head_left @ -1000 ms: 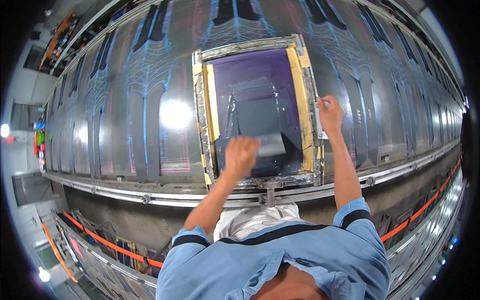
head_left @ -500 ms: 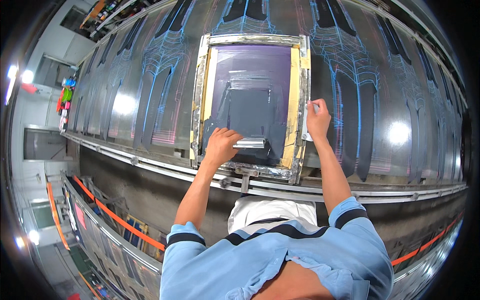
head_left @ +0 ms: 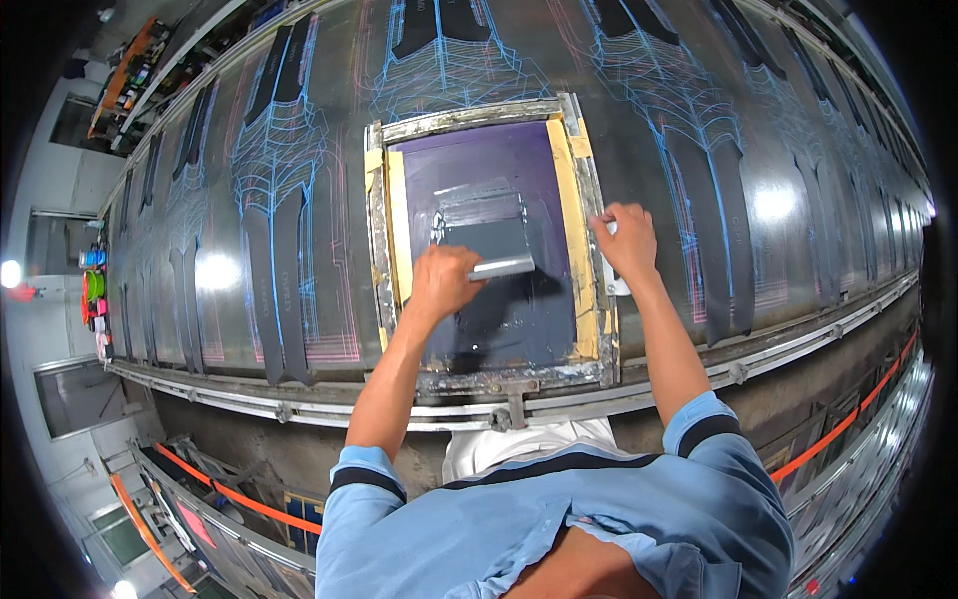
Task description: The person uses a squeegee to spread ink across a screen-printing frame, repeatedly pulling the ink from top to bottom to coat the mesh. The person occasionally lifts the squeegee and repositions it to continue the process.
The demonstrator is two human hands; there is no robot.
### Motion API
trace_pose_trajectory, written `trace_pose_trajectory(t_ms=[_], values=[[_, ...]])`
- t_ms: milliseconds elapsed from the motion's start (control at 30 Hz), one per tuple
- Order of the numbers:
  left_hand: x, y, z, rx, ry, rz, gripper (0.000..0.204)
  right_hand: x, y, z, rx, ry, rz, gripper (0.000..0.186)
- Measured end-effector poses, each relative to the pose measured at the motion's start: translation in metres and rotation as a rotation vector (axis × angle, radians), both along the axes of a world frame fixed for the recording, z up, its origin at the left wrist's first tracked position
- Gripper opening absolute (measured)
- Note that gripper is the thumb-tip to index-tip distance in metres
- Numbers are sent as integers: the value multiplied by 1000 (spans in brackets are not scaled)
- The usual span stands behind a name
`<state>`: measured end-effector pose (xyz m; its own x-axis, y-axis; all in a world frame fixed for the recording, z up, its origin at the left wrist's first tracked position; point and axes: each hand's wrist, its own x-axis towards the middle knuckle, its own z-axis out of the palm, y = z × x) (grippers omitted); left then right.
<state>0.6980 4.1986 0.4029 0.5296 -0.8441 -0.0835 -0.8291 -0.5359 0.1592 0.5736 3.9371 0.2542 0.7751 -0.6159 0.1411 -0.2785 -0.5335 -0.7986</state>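
The left hand (head_left: pixel 444 282) is closing its grip around a squeegee (head_left: pixel 501 268), pressing it on the purple mesh of the screen-printing frame (head_left: pixel 377 235) lying near the tabletop's (head_left: pixel 170 260) front edge. The right hand (head_left: pixel 627 243) is gripping the frame's right rail.

Your left hand (head_left: pixel 442 283) hides the squeegee (head_left: pixel 502 267) grip. Coloured tubs (head_left: pixel 92 290) at 9 o'clock too small to ID; table (head_left: pixel 818 180) ends cut off.
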Motion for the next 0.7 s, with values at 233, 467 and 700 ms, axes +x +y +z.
trace_pose_trajectory(t_ms=[233, 467, 700], values=[[89, -44, -3, 64, 24, 38, 28, 107, 19, 68, 103, -37, 683, 33], [44, -12, -22, -125, -7, -13, 22, 69, 64, 55, -128, -54, 701, 19], [-64, 35, 0, 5, 63, 26, 19, -29, 103, 68, -47, -50, 813, 24]])
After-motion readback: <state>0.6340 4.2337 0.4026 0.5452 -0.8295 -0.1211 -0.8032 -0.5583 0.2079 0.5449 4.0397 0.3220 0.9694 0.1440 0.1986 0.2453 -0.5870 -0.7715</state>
